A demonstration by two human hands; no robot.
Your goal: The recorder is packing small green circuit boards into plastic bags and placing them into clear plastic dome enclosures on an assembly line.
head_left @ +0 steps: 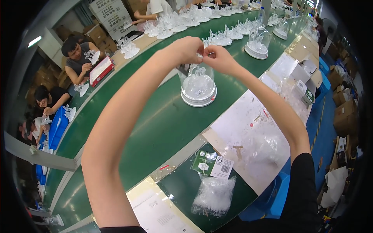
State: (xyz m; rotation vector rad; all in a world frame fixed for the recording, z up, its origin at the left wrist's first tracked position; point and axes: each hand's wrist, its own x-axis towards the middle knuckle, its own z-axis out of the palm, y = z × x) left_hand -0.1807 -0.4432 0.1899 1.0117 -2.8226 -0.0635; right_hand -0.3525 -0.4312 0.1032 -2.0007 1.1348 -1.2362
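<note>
A clear bell-shaped dome [199,80] with a round white base [199,101] stands on the green conveyor belt ahead of me. Clear figures and white bits show inside it. Both hands meet over its top. My left hand [188,49] has its fingers pinched together, and my right hand [218,59] pinches right beside it. Whatever lies between the fingertips is too small and covered to name. A dark flat tag [184,70] hangs below my left hand against the dome's side.
More domes [257,43] stand farther along the belt, near rows of clear figurines [221,37]. At my right is a littered white work board [248,132]. Nearer lie a bag of white filling [213,196], green-and-white cards [212,164] and paper sheets [159,207]. Co-workers [79,58] sit across the belt.
</note>
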